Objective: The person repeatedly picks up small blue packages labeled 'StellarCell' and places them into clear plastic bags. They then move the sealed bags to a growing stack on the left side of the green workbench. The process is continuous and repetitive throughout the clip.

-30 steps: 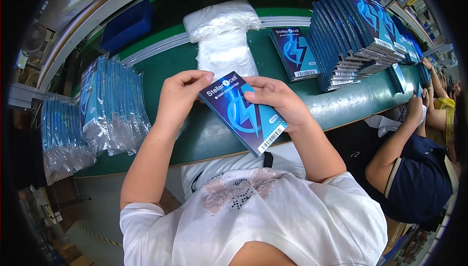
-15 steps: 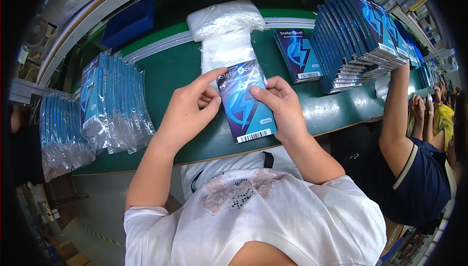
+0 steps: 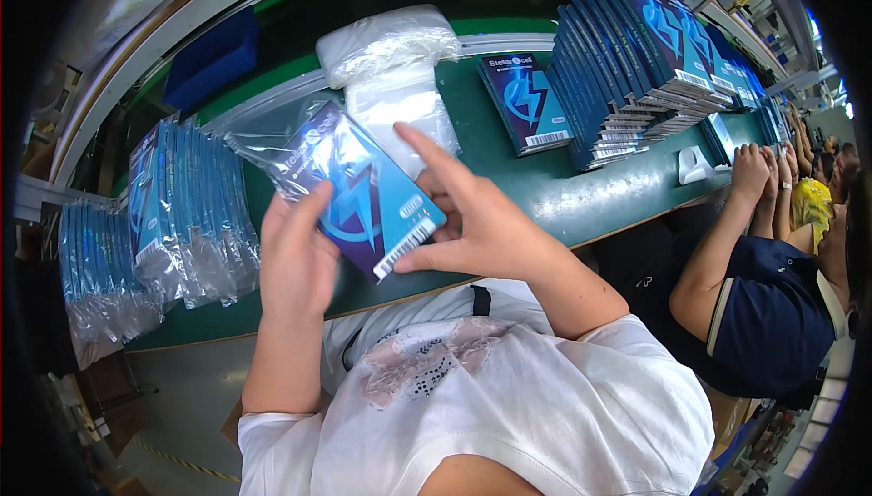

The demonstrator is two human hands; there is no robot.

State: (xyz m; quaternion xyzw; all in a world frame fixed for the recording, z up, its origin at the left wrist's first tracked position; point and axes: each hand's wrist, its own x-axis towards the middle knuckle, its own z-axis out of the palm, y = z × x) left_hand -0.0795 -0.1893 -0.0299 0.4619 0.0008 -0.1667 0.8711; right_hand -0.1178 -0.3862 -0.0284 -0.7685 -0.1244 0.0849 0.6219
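Observation:
A flat dark-blue and turquoise battery box [image 3: 368, 192] is tilted above the table, its barcode end toward me. Clear plastic bag film [image 3: 263, 146] surrounds its far end and sticks out beyond it to the left. How far the film reaches over the near end is unclear. My left hand [image 3: 304, 246] grips the box's left side, thumb on top and the other fingers mostly hidden underneath. At the near right corner is my right hand [image 3: 472, 214], index finger stretched out and thumb apart along the barcode edge. Behind the box lies a stack of clear plastic bags [image 3: 391, 46].
Bagged boxes [image 3: 204, 210] stand in rows at the left of the green table [image 3: 509, 196]. Unbagged boxes [image 3: 609, 78] are stacked at the right, with a single box [image 3: 527, 101] beside them. A blue bin [image 3: 213, 60] sits behind. A co-worker's arm [image 3: 727, 223] is at the right.
The box has moved left and turned, and clear film now surrounds its far end. My left hand has taken hold of its side; my right hand has loosened and shifted to the near corner.

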